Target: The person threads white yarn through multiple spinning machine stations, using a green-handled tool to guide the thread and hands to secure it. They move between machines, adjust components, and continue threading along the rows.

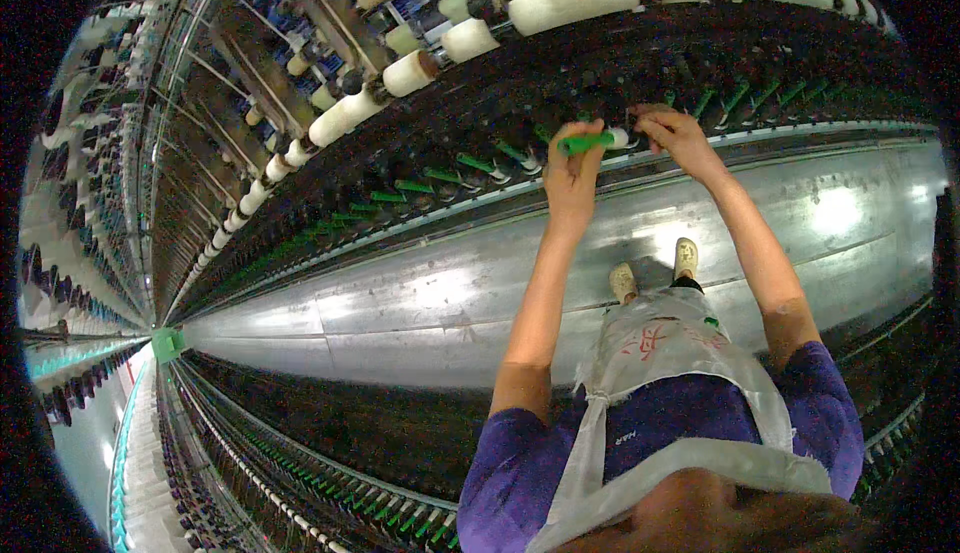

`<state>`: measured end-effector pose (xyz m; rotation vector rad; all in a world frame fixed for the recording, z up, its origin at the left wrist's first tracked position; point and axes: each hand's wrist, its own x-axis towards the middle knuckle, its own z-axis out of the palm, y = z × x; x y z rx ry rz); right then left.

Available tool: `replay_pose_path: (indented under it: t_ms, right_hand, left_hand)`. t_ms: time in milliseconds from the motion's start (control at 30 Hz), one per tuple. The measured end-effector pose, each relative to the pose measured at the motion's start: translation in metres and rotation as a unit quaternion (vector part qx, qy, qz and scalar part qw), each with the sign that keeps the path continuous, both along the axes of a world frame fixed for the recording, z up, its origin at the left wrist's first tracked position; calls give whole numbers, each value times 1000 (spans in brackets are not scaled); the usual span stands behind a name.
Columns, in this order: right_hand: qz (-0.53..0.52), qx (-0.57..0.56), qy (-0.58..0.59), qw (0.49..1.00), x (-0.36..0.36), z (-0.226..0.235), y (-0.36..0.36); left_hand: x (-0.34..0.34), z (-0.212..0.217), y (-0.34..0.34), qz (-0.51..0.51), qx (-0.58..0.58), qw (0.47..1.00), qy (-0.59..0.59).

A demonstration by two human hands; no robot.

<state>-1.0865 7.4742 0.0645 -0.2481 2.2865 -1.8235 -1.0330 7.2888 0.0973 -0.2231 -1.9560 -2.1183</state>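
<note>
My left hand (pixel 574 171) is closed around a green spinning bobbin (pixel 584 143), tilted nearly sideways, with white yarn wound at its right end. Just to the right, my right hand (pixel 676 139) has its fingers drawn together in a pinch near the white end of that bobbin. Whatever lies between those fingertips is too small to make out. Both hands are above the front rail (pixel 660 149) of a long spinning machine. Beside them runs a row of green bobbins (pixel 478 163) on the spindles, continuing on the right with more green bobbins (pixel 737 99).
Cream-white rollers (pixel 575 3) line the machine's upper part beyond my hands. Under my arms stretches a shiny metal floor (pixel 440 288). Another machine row with green bobbins (pixel 375 501) is behind me. A green box (pixel 168 344) is at the aisle's far left end.
</note>
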Motion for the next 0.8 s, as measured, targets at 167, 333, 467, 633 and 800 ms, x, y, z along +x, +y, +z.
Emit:
replay_pose_path:
  t_ms: [167,333,467,633,800]
  right_hand:
    - [5,-52,-36,998,-13,44,7]
    - [20,-116,150,982,-7,111,15]
    - [36,-133,221,965,1,149,22]
    - [50,-52,257,964,-3,171,19]
    - [3,12,246,969,-19,175,7]
  left_hand:
    - [-48,-5,37,52,-25,998,38]
    - [-71,-76,80,148,-203,968,1]
    - [-75,-132,100,234,-256,937,-50]
    - [-71,-139,102,211,-254,941,-76]
    - [-57,-132,93,150,-178,969,-84]
